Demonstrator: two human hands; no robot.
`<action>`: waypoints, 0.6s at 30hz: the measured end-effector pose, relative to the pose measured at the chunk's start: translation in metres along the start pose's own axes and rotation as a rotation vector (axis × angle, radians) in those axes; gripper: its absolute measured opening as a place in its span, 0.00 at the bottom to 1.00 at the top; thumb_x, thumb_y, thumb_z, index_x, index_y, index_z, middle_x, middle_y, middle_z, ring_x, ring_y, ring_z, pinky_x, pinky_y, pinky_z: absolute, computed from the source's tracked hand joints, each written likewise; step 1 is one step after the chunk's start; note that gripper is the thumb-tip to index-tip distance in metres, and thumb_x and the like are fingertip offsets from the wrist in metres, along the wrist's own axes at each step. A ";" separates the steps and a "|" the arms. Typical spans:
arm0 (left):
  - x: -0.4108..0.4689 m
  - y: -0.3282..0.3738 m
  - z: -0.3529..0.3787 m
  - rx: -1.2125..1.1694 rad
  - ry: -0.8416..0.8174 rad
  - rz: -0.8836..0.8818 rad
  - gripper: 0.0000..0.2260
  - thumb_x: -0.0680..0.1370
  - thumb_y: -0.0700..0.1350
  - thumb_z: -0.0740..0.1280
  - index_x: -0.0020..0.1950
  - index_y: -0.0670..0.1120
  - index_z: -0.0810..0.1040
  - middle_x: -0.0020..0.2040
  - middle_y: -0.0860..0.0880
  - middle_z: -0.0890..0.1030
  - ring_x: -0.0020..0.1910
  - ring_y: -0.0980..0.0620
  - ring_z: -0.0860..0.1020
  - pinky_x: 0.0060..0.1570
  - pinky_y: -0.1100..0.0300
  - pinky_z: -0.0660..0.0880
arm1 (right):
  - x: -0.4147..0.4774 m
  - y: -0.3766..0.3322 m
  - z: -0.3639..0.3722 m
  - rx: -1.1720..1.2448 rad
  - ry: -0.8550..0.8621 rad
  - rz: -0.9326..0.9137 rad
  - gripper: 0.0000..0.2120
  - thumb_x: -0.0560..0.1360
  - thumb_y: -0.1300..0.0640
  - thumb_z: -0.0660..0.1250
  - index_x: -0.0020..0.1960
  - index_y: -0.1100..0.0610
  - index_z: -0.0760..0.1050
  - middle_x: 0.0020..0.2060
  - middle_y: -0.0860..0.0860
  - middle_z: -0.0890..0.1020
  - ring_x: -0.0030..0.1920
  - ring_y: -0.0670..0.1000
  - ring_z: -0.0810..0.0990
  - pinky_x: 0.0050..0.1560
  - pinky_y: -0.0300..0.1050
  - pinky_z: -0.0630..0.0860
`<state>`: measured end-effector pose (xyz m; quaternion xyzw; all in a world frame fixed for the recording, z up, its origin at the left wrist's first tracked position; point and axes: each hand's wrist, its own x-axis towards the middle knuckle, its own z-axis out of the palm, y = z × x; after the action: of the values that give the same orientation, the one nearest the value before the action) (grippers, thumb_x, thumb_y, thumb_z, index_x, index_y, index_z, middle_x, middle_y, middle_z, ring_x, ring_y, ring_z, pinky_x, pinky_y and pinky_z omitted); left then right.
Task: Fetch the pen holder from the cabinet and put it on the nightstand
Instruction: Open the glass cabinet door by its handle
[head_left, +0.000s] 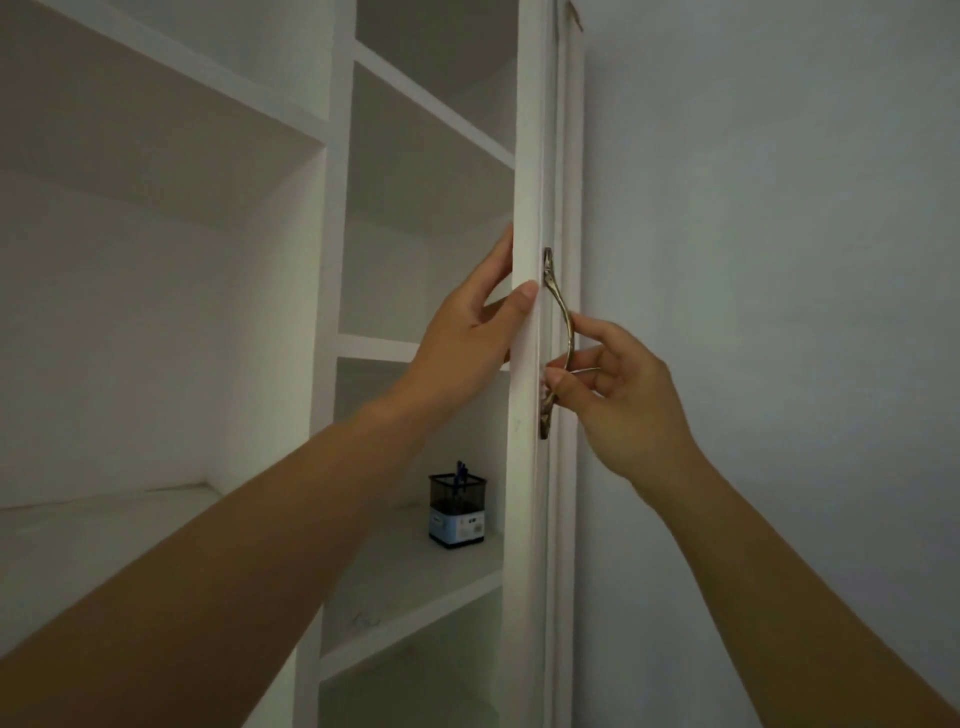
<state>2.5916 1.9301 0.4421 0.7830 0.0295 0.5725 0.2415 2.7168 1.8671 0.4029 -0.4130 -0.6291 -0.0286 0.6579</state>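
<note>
Both arms reach up and forward to the cabinet, whose door stands open and is seen edge-on.

The left arm rises from the lower left, forearm bare and nearly straight, wrist a little bent back. The left hand grips the door's edge: the thumb lies flat on the near face of the edge, and the fingers go round behind it, close together, their tips hidden by the door.

The right arm comes up from the lower right corner, wrist bent toward the door. The right hand holds the curved metal handle on the door's front. Its fingers are curled: the forefinger hooks over the bow of the handle from the right, and the thumb meets the handle lower down, so the hand pinches the bar between them. The other fingers are folded toward the palm.

The pen holder stands upright on a shelf in the cabinet's right-hand column, below both hands and just left of the door's edge, touched by neither hand. It is a dark box with a pale blue label on its lower half, and pens stick up out of it.

A plain wall lies to the right of the door.
</note>
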 end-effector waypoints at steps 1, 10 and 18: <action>0.000 0.001 0.003 -0.020 0.007 -0.006 0.22 0.80 0.45 0.58 0.73 0.56 0.59 0.69 0.57 0.70 0.54 0.72 0.73 0.52 0.66 0.76 | 0.000 0.001 -0.002 0.016 0.004 0.001 0.20 0.72 0.62 0.68 0.60 0.46 0.70 0.40 0.50 0.80 0.44 0.50 0.82 0.52 0.52 0.80; -0.001 0.011 0.025 -0.030 0.056 -0.051 0.21 0.79 0.46 0.58 0.71 0.58 0.62 0.61 0.59 0.75 0.49 0.68 0.77 0.40 0.69 0.76 | -0.038 0.024 -0.030 0.078 -0.009 0.031 0.24 0.70 0.53 0.69 0.65 0.45 0.68 0.58 0.42 0.77 0.58 0.43 0.76 0.54 0.34 0.74; 0.000 0.029 0.074 0.037 0.146 -0.026 0.20 0.79 0.45 0.60 0.70 0.56 0.65 0.62 0.56 0.76 0.50 0.64 0.79 0.47 0.63 0.78 | -0.076 0.054 -0.059 0.169 -0.065 0.114 0.25 0.65 0.44 0.67 0.62 0.40 0.69 0.58 0.36 0.75 0.58 0.34 0.73 0.52 0.28 0.73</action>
<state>2.6519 1.8795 0.4367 0.7429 0.0678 0.6245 0.2314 2.7787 1.8313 0.3187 -0.3921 -0.6258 0.0754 0.6700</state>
